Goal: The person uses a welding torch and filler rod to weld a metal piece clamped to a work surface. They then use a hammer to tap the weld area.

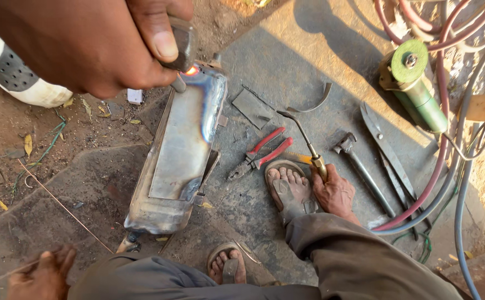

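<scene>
resting by right hand (336, 193), metal box (178, 155), torch (307, 145)

views: one, head-worn | position: above a squatting person's knees | facing: steeply down at the ground (287, 66) | range: close, a hand (86, 44) fills the top left corner, nearest the lens | frame: feet at bottom, hoses and grinder (414, 89) at right edge | shared: none
</scene>
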